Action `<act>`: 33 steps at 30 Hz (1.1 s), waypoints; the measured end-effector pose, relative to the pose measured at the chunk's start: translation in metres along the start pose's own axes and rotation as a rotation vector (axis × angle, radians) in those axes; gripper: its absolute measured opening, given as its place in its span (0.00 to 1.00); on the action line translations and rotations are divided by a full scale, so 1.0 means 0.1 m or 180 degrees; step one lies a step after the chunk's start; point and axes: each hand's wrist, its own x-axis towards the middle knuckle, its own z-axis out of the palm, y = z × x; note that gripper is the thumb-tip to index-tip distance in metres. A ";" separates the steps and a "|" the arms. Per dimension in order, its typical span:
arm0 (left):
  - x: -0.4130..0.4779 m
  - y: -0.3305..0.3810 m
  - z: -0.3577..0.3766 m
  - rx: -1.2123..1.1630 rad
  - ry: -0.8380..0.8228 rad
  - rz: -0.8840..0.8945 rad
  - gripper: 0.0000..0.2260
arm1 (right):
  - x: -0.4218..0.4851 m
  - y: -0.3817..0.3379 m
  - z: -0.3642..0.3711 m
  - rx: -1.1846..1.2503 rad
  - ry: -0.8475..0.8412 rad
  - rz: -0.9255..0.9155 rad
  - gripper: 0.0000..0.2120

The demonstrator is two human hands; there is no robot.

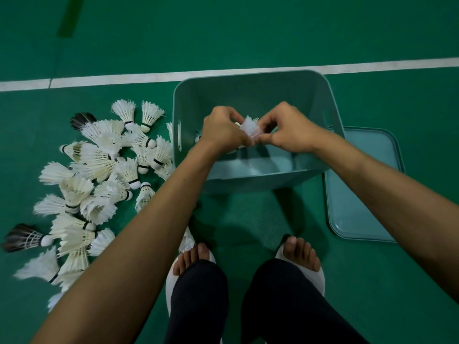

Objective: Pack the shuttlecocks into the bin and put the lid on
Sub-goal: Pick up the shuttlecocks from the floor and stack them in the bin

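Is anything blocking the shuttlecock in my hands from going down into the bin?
Nothing visible. The shuttlecock is held over the open bin, and the lid lies on the floor beside it.

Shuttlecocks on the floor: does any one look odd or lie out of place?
Two black-feathered shuttlecocks stand out in the white pile: one at its far edge, one at its left. One white shuttlecock lies apart, beside the left foot.

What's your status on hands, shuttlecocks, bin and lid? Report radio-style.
Left grip, right grip pinch one white shuttlecock above open bin. Pile on floor, left. Lid on floor, right; nothing blocks.
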 end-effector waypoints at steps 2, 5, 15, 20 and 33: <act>0.03 -0.02 0.00 -0.0159 -0.0029 -0.0086 0.20 | 0.02 0.06 -0.06 -0.0060 0.0251 0.0165 0.01; 0.11 -0.06 -0.03 -0.0011 0.0175 -0.0145 0.16 | 0.13 0.21 -0.12 -0.0387 0.0725 0.0712 0.06; 0.42 -0.17 0.13 0.1502 -0.0749 -0.0897 0.37 | 0.70 0.29 0.18 0.0182 0.0971 0.2203 0.07; 0.57 -0.28 0.17 0.1382 -0.0730 -0.0824 0.29 | 0.91 0.41 0.34 0.1443 0.0387 0.2664 0.14; 0.33 -0.19 0.00 0.1190 -0.0341 -0.0172 0.20 | 0.70 0.33 0.09 0.1291 0.0923 0.2327 0.05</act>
